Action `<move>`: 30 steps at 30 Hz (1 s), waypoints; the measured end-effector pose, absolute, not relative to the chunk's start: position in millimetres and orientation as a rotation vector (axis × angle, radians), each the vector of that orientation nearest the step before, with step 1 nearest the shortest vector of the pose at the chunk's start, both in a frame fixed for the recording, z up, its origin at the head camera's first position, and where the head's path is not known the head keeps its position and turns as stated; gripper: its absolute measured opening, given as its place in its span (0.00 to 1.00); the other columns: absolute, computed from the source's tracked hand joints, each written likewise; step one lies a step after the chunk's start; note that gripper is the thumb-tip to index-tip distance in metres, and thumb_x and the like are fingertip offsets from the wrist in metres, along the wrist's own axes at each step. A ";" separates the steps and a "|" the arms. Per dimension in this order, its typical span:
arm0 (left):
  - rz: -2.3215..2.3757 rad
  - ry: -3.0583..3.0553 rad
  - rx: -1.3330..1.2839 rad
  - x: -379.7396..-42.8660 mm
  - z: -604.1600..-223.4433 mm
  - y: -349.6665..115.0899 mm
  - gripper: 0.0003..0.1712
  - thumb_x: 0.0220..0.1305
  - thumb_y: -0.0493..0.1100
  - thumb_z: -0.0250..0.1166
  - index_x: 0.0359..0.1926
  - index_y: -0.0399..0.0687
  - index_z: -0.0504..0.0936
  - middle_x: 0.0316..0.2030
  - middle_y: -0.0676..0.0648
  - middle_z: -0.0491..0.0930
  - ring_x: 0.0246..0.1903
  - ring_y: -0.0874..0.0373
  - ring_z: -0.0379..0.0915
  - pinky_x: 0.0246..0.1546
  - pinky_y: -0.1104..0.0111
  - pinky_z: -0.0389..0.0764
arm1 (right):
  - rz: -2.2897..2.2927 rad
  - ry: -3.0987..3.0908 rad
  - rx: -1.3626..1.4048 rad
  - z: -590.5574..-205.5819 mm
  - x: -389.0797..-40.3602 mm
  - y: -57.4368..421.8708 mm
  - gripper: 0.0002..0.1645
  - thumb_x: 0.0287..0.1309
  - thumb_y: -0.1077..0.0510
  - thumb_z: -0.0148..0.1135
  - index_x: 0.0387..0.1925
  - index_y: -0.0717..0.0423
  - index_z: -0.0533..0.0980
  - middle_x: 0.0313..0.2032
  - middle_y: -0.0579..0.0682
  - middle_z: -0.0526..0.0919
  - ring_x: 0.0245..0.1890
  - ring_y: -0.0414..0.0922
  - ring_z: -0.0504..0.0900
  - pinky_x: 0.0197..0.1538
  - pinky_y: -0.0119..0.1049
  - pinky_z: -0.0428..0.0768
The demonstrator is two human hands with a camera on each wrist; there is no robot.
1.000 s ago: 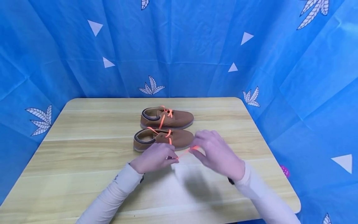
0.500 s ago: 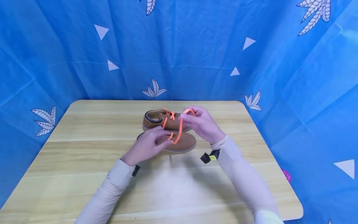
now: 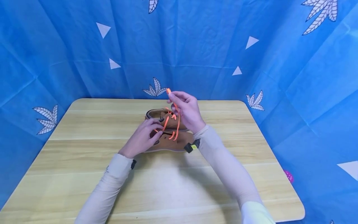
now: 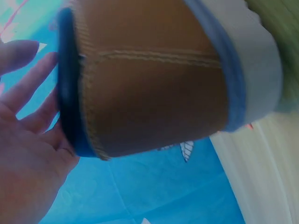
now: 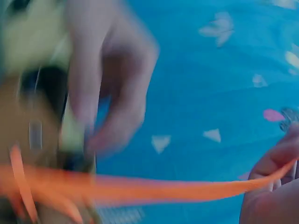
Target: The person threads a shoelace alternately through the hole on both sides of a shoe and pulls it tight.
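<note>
My right hand (image 3: 186, 109) is raised over the shoes and pinches an orange shoelace (image 3: 178, 126). The lace runs down from it to the eyelets of the near brown shoe (image 3: 166, 145); in the right wrist view the shoelace (image 5: 163, 190) is stretched taut. Over that shoe's opening is my left hand (image 3: 142, 137), thumb and fingers apart with nothing between them. In the left wrist view, the left hand's fingers (image 4: 35, 84) spread beside the dark collar at the shoe's heel (image 4: 149, 93). The far brown shoe (image 3: 170, 125) lies just behind, its orange lace tied in a small crossing.
Both shoes stand on a light wooden table (image 3: 84, 149) with rounded corners, toes to the right. A blue curtain (image 3: 201, 37) with white leaf and triangle prints hangs behind the table and at its sides.
My right hand has risen up and away to the back, drawing the shoelace upward. My left hand has moved from pinching the lace in front of the near shoe to that shoe's opening.
</note>
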State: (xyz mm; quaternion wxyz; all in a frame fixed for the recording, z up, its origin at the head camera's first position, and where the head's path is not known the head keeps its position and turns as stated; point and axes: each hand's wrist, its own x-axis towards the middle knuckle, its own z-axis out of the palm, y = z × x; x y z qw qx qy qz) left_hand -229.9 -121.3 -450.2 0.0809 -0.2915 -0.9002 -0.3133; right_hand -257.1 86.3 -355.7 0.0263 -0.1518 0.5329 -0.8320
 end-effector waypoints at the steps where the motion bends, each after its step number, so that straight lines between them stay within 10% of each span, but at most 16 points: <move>1: -0.901 -2.705 -0.880 -231.6 -451.8 -121.6 0.14 0.73 0.45 0.64 0.52 0.42 0.87 0.61 0.42 0.79 0.63 0.45 0.72 0.67 0.45 0.72 | -2.555 1.777 -0.490 -355.3 -260.2 83.9 0.07 0.71 0.62 0.63 0.46 0.56 0.84 0.31 0.45 0.89 0.18 0.37 0.71 0.21 0.27 0.67; 15: -0.744 -2.782 -0.996 -230.1 -459.5 -111.8 0.20 0.79 0.51 0.54 0.53 0.45 0.87 0.60 0.44 0.83 0.67 0.45 0.73 0.70 0.42 0.68 | -1.281 3.130 -0.845 -352.5 -281.8 80.0 0.10 0.70 0.60 0.64 0.46 0.61 0.86 0.44 0.55 0.89 0.43 0.48 0.86 0.46 0.38 0.84; 30: -0.737 -2.860 -0.959 -234.0 -463.6 -113.1 0.26 0.77 0.58 0.55 0.65 0.50 0.79 0.65 0.45 0.79 0.71 0.45 0.69 0.73 0.41 0.65 | -1.607 2.631 -0.512 -387.3 -301.3 101.9 0.09 0.69 0.60 0.66 0.46 0.60 0.86 0.46 0.59 0.90 0.31 0.45 0.79 0.30 0.31 0.73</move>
